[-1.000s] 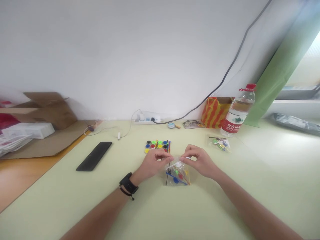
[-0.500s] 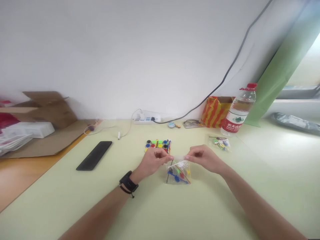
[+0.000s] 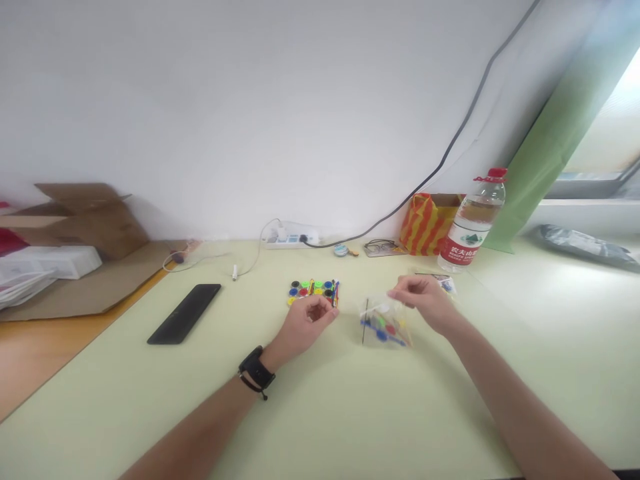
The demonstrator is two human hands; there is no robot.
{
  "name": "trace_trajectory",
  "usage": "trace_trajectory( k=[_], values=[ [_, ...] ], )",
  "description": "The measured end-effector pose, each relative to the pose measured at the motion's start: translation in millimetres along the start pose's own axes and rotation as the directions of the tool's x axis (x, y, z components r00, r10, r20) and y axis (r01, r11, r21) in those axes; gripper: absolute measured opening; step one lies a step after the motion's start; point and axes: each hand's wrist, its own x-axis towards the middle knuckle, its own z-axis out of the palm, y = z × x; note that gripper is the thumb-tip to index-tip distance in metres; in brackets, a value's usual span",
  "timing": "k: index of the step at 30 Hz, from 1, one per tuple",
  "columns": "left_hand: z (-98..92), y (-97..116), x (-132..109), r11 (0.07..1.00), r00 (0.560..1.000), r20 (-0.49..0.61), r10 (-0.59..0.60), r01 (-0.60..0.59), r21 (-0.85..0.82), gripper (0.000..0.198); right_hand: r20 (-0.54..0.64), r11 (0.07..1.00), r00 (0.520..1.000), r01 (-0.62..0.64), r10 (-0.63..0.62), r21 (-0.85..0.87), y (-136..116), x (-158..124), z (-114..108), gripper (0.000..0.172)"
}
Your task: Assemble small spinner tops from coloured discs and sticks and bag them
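Note:
My right hand [image 3: 425, 301] pinches the top edge of a small clear plastic bag [image 3: 386, 325] holding several coloured round pieces and thin sticks; the bag hangs just above the pale green table [image 3: 320, 413]. My left hand [image 3: 306, 324], with a black watch on its wrist, rests near the table with fingers loosely curled and nothing visible in them. Just beyond it lies a cluster of loose coloured round pieces and sticks [image 3: 313, 291]. Another small bag of pieces [image 3: 447, 285] lies partly hidden behind my right hand.
A black phone [image 3: 184, 321] lies at the left. At the back stand a water bottle [image 3: 470, 227], an orange striped bag [image 3: 424, 229], glasses [image 3: 381, 248] and a power strip [image 3: 293, 237] with cables. Cardboard [image 3: 95, 267] covers the far left.
My left hand has let go of the bag's top edge. My right hand has carried the bag to the right, away from the left hand.

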Motion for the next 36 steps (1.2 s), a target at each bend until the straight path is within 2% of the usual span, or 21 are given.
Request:
trace_trajectory(
  k=[2,4,6,8,10,11,13,14,16,17,20,23,26,30,36],
  values=[
    [0.0,-4.3,0.0,1.000,0.999,-0.045,0.008,-0.006,0.029,0.031,-0.208,0.999,0.977,0.041,-0.046,-0.029,4.9,3.5,-14.6,0.038],
    [1.8,-6.2,-1.5,0.999,0.999,-0.049,0.007,-0.004,0.053,0.029,-0.417,0.990,0.901,0.074,-0.117,-0.118,7.3,4.4,-24.3,0.034],
    [5.1,-4.7,-4.8,0.995,1.000,0.006,0.013,-0.013,0.100,0.026,-0.524,0.946,0.811,0.105,-0.260,-0.307,6.8,2.6,-24.7,0.029],
    [8.6,-1.0,-9.2,0.985,0.996,0.085,0.027,-0.041,0.166,0.024,-0.461,0.832,0.769,0.160,-0.442,-0.531,5.2,-1.1,-14.6,0.022],
    [11.3,3.3,-13.2,0.974,0.991,0.131,0.040,-0.068,0.216,0.022,-0.257,0.692,0.788,0.274,-0.560,-0.668,5.3,-5.6,4.4,0.018],
    [12.2,5.2,-14.7,0.970,0.989,0.140,0.045,-0.077,0.230,0.021,-0.134,0.645,0.807,0.345,-0.575,-0.682,6.5,-8.0,16.2,0.017],
    [13.2,7.9,-16.6,0.965,0.986,0.155,0.054,-0.091,0.246,0.019,0.181,0.578,0.857,0.467,-0.483,-0.669,10.8,-12.5,41.1,0.016],
    [13.4,8.7,-17.0,0.963,0.985,0.164,0.059,-0.099,0.252,0.018,0.318,0.555,0.852,0.514,-0.415,-0.654,13.4,-14.5,52.8,0.016],
    [13.4,9.4,-17.1,0.958,0.982,0.180,0.062,-0.109,0.265,0.016,0.458,0.520,0.837,0.546,-0.300,-0.658,17.6,-17.6,70.8,0.020],
    [13.3,9.4,-16.9,0.956,0.981,0.185,0.060,-0.110,0.272,0.015,0.480,0.512,0.834,0.547,-0.271,-0.662,18.5,-18.7,76.0,0.021],
    [13.3,9.0,-16.5,0.950,0.980,0.191,0.050,-0.105,0.293,0.016,0.452,0.555,0.870,0.479,-0.197,-0.680,15.1,-20.8,75.0,0.022],
    [13.7,8.6,-16.7,0.948,0.978,0.203,0.041,-0.102,0.301,0.018,0.404,0.627,0.910,0.368,-0.092,-0.686,7.6,-21.3,58.3,0.026],
    [13.7,8.3,-17.0,0.950,0.977,0.209,0.026,-0.090,0.300,0.021,0.300,0.625,0.954,0.236,-0.004,-0.744,5.4,-20.1,41.8,0.035],
    [12.6,8.3,-17.1,0.950,0.978,0.206,0.021,-0.084,0.301,0.023,0.128,0.537,0.987,0.056,0.097,-0.842,11.8,-16.7,30.0,0.035],
    [11.2,8.5,-17.0,0.943,0.977,0.211,0.038,-0.106,0.317,0.023,-0.026,0.317,0.983,-0.084,0.182,-0.945,19.7,-12.0,16.6,0.029]
  ],
)
